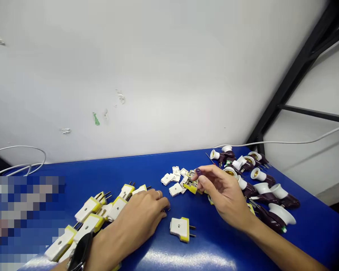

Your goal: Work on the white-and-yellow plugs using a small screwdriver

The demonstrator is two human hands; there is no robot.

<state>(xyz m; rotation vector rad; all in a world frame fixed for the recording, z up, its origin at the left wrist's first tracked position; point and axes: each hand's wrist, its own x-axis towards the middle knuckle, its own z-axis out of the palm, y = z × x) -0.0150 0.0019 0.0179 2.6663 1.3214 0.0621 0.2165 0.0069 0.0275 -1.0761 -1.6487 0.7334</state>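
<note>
My left hand [147, 209] is palm down on the blue table, its fingers curled and drawn together. Small dark bits show by its fingertips, but what it holds is hidden. Raised above a cluster of plug parts, my right hand [224, 192] pinches a small dark purple round-ended piece [198, 171] between thumb and fingers. Between the hands lies a white and yellow plug adapter [179, 229], its two metal pins pointing right. White plug covers [175, 189] and a yellow plug part [190, 188] lie loosely under and beside the right fingertips.
Several white and yellow plug adapters [88, 209] are piled left of and behind my left hand. Dark maroon lamp holders with white rims [267, 194] crowd the right side. A white wall [158, 94] backs the blue table [124, 169]; a grey cable [293, 142] runs along the right.
</note>
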